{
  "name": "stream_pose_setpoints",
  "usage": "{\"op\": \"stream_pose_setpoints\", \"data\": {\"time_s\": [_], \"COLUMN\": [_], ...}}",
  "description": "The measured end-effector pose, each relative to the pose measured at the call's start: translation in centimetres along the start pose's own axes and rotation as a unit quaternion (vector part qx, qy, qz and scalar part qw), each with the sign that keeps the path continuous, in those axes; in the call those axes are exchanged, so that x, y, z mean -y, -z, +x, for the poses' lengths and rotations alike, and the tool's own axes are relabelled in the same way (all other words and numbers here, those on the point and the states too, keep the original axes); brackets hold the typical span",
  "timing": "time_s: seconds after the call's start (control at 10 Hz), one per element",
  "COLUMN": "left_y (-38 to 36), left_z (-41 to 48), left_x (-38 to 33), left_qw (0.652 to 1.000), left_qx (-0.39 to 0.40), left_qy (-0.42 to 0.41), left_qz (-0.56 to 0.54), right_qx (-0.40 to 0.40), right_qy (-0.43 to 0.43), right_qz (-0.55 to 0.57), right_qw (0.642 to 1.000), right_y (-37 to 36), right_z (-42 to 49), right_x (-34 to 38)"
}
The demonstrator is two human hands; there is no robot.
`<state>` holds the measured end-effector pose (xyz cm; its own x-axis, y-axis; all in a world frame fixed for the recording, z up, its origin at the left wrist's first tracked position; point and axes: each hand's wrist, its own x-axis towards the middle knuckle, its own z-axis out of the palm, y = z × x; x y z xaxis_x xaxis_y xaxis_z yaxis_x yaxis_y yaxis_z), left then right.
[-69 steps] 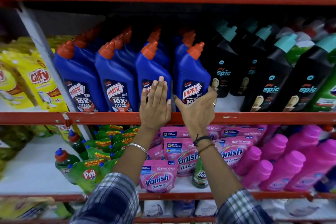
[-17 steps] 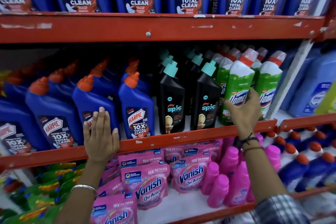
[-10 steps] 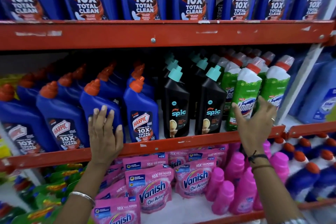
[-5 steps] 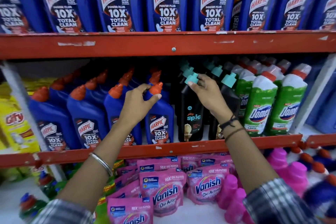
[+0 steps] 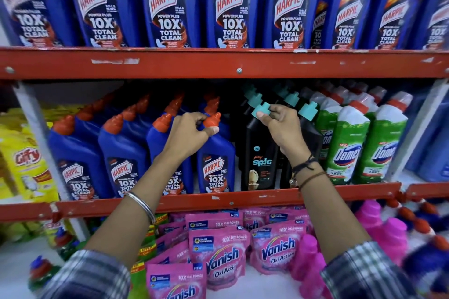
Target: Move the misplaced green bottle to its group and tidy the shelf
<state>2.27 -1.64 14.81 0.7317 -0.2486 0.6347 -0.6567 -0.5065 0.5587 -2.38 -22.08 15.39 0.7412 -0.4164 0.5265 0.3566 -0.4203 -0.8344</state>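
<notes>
Blue bottles (image 5: 216, 162) with orange caps, black bottles (image 5: 261, 160) teal-capped, sleeves (image 5: 94, 277) seemingly plaid

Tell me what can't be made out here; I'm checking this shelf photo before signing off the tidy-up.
- Head view: the rear bottles of the middle shelf sit in shadow, uncountable.
- The left hand covers a blue Harpic bottle neck.
- The right hand hides part of the black Spic bottle.
- Top-row caps are cut off by the frame edge.
- Lower-right bottles are blurred.

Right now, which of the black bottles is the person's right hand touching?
The front left Spic bottle, beside the blue Harpic bottles: the right hand pinches its teal cap.
</notes>
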Motion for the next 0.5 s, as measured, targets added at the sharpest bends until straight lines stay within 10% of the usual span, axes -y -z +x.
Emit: {"op": "stream_pose_setpoints", "data": {"time_s": [0.5], "left_y": [0.7], "left_z": [-2.2], "left_x": [-1.6], "left_qw": [0.993], "left_qx": [-0.071], "left_qy": [-0.067], "left_qz": [0.063], "right_qx": [-0.047], "right_qy": [0.016], "right_qz": [-0.094], "right_qw": [0.994], "right_y": [1.6], "right_z": [-2.8], "right_x": [1.1]}}
